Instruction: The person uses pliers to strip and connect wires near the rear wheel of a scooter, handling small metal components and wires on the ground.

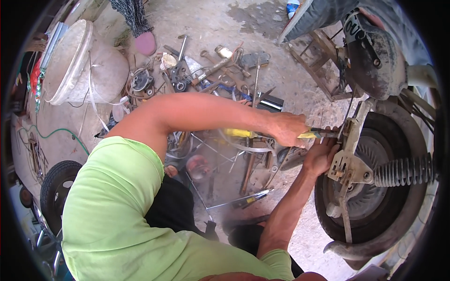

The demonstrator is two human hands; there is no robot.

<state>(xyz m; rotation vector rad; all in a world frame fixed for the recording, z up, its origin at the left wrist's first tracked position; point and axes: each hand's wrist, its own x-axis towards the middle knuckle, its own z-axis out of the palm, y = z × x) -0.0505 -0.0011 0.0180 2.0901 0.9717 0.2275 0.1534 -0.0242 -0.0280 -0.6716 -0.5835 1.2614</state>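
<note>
My left hand (288, 129) is closed around a yellow-handled tool (307, 135) whose dark end points right, toward the wheel; its exact kind is partly covered by my fingers. Close below that, my right hand (320, 157) has its fingers bent around something at the edge of a metal bracket (344, 164); what they hold is hidden. The bracket stands beside a dusty wheel (370, 206) with a finned hub. A coil spring shock absorber (403, 171) runs from the bracket to the right.
Wrenches (241, 84), a hammer (182, 47) and several greasy parts litter the floor. A large white bucket (70, 63) lies tipped at the left, above a spare tyre (58, 192). A metal stand (316, 68) and another person's jeans leg (318, 16) are at upper right.
</note>
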